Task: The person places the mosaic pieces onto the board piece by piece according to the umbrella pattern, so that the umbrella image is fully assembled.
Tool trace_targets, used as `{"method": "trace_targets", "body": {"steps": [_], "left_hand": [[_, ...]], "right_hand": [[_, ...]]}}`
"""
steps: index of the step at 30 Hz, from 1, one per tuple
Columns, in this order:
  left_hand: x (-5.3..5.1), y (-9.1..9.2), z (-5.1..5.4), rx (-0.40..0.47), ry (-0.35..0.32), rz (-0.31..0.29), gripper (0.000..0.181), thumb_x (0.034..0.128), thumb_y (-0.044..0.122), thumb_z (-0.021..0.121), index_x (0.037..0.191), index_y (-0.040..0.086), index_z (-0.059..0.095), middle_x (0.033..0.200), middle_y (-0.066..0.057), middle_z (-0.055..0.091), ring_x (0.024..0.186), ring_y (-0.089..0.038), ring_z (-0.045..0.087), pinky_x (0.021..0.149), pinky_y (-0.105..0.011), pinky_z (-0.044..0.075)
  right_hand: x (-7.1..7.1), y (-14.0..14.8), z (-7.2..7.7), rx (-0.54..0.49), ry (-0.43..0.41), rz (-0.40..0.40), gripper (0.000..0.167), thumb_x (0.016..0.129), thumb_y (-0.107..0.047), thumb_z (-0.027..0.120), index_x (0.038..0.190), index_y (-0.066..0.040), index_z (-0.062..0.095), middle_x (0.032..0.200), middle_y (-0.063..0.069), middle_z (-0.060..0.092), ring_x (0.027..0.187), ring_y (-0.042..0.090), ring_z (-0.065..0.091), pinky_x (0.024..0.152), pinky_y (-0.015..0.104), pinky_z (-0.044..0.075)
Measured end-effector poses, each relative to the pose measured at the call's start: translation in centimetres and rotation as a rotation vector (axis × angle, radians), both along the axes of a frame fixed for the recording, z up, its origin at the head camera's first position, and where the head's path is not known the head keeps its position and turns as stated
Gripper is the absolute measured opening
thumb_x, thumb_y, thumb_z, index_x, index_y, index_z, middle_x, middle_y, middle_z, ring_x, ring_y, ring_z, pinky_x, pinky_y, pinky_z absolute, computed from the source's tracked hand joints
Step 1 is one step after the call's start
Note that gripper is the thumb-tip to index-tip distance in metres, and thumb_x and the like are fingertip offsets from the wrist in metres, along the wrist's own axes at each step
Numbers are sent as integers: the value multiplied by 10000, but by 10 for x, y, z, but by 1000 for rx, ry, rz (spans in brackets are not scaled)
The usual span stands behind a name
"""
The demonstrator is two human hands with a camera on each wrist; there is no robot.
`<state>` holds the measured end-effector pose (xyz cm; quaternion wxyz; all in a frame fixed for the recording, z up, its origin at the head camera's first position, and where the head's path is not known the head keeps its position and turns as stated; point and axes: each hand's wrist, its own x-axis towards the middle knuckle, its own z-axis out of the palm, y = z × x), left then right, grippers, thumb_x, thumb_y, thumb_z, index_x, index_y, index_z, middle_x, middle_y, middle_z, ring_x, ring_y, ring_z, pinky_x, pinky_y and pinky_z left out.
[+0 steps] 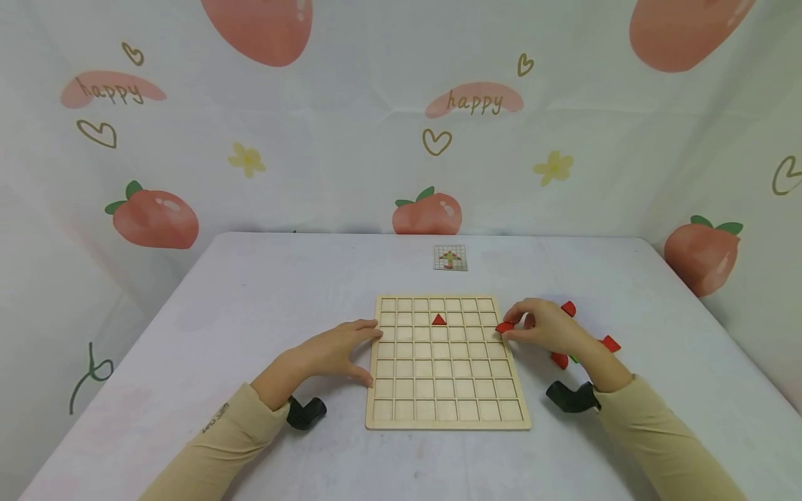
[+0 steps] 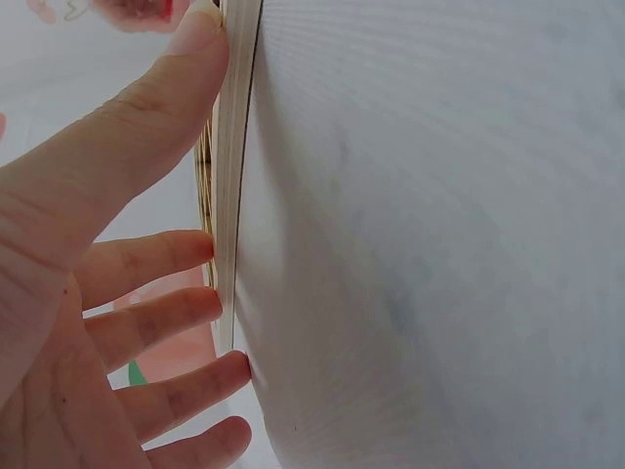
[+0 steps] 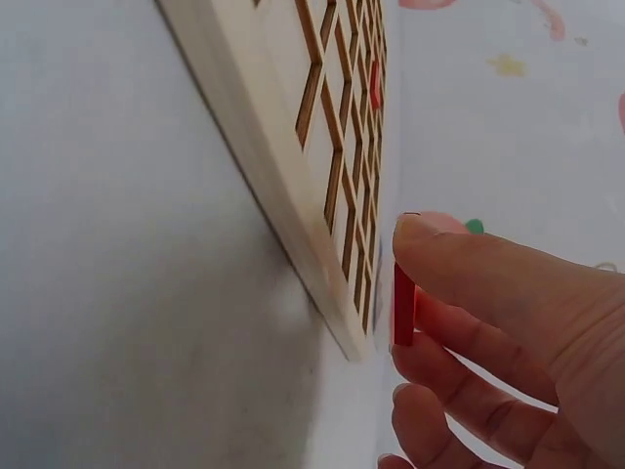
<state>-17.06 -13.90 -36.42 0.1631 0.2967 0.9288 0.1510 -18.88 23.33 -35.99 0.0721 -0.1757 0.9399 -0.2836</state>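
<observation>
A pale wooden board (image 1: 445, 369) with a grid of square recesses lies flat on the table. One red triangle piece (image 1: 438, 320) sits in a cell of its second row from the far side. My left hand (image 1: 326, 351) rests against the board's left edge, fingers spread and fairly straight; the left wrist view shows its thumb (image 2: 195, 39) and fingertips at the wooden rim (image 2: 229, 176). Between thumb and fingers, my right hand (image 1: 545, 325) pinches a small red piece (image 3: 403, 308) at the board's right edge. The fingers partly hide that piece's outline.
Right of the board, partly behind the right hand and forearm, lie several loose pieces, among them red ones (image 1: 610, 344) and a green one (image 1: 574, 359). A small card (image 1: 450, 257) with a gridded arrow-like pattern lies beyond the board. Patterned cloth (image 1: 351, 139) hangs behind the table.
</observation>
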Motion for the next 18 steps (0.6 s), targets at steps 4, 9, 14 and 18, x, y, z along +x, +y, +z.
{"method": "trace_targets", "body": {"steps": [4, 9, 14, 18], "left_hand": [[0, 0, 1, -4, 5, -3, 809, 719, 391, 778, 1361, 20, 452, 1485, -173, 350, 1370, -350, 342, 1112, -469, 327], [1, 0, 2, -2, -2, 2, 808, 721, 392, 777, 1361, 22, 453, 1489, -172, 345, 1375, -347, 336, 1115, -468, 323], [1, 0, 2, -6, 6, -7, 818, 719, 401, 775, 1364, 18, 449, 1489, -177, 342, 1373, -351, 337, 1112, -469, 327], [1, 0, 2, -5, 12, -13, 825, 715, 407, 775, 1363, 15, 449, 1487, -179, 345, 1370, -353, 342, 1109, -471, 330]], "right_hand": [[0, -9, 2, 10, -3, 0, 245, 777, -284, 751, 934, -118, 662, 839, -10, 609, 694, 131, 490, 511, 217, 415], [0, -20, 2, -10, 25, 44, 256, 766, -278, 763, 893, -85, 652, 814, 2, 609, 683, 123, 482, 505, 206, 408], [-3, -32, 0, -16, 39, 72, 253, 765, -273, 764, 854, -69, 644, 778, 4, 616, 644, 111, 478, 512, 194, 404], [-4, -41, -1, -18, 25, 81, 238, 766, -266, 763, 831, -73, 638, 764, 3, 614, 636, 107, 469, 530, 193, 407]]}}
